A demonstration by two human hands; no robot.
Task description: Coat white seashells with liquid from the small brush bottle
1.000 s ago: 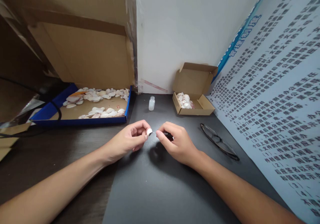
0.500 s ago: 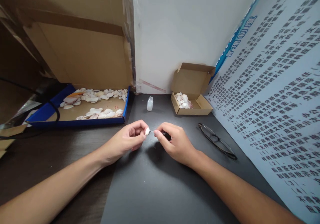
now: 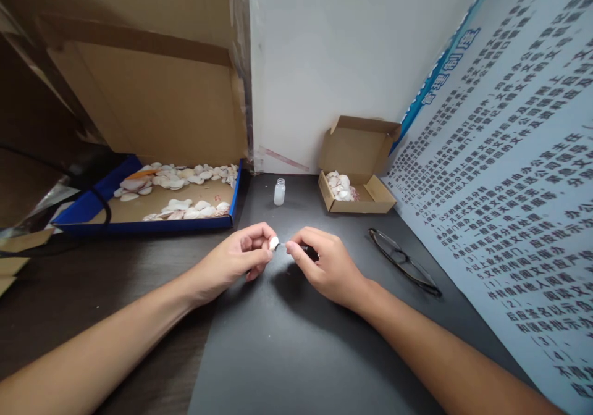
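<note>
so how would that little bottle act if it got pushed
The little bottle would probably tip if pushed near its neck, since it stands taller than wide. On its side it might roll, as its body looks rounded. It's likely light, being smaller than the right hand.

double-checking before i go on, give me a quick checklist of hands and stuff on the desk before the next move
1. Left grip closed on the small white shell: ok, pinched between thumb and fingers.
2. Right grip closed on the thin tool: ok, its end points toward the shell.
3. Tool end touching the shell: cannot tell, too small here.
4. Bottle upright: ok, standing beyond both hands, touching neither.
5. Glasses off the right arm: ok, lying apart from it.
6. Small cardboard box open: ok, lid up, shells inside.
</note>
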